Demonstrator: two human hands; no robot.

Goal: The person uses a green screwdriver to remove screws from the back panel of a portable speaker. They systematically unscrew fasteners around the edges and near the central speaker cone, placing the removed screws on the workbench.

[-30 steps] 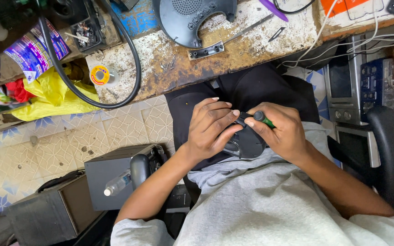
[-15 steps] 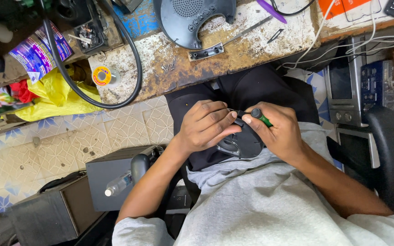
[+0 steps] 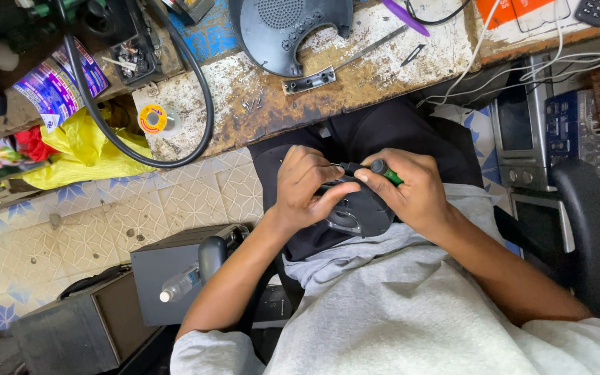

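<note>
Both our forearms reach forward over our lap, bare to the elbow, and bend inward so the hands meet. Our left hand (image 3: 307,184) lies palm down, fingers curled, thumb pointing toward the other hand. Our right hand (image 3: 411,191) is closed in a loose fist, thumb and forefinger pinched together at the front, knuckles up, wrist slightly bent.

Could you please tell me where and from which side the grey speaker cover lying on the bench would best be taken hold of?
Probably at one of the two prongs of the speaker cover, coming from the bench's near edge. It lies flat, and its curved cut-out opens that way, so a prong is narrow enough to pinch. Both hands are busy at the lap.
</note>
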